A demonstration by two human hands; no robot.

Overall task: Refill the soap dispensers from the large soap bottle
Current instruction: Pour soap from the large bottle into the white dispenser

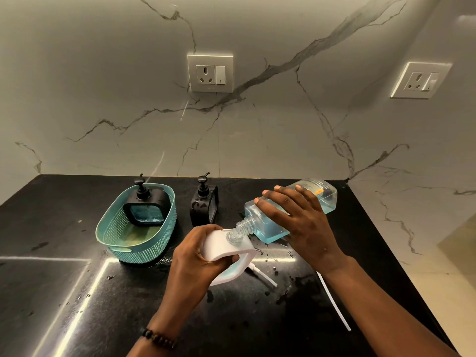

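My right hand [296, 217] grips the large clear soap bottle [268, 228], which holds blue liquid and is tipped down to the left. Its threaded neck sits at the opening of a white soap dispenser [231, 248]. My left hand [195, 256] clasps that white dispenser from the left, on the black counter. A black dispenser [204, 202] with its pump on stands behind. Another black dispenser [145, 204] leans inside the teal basket [144, 251].
A white pump tube [262, 274] lies on the wet counter [77, 292] just right of the white dispenser, and a long white tube [334, 302] lies under my right forearm. Droplets spot the counter. The marble wall with two sockets stands behind.
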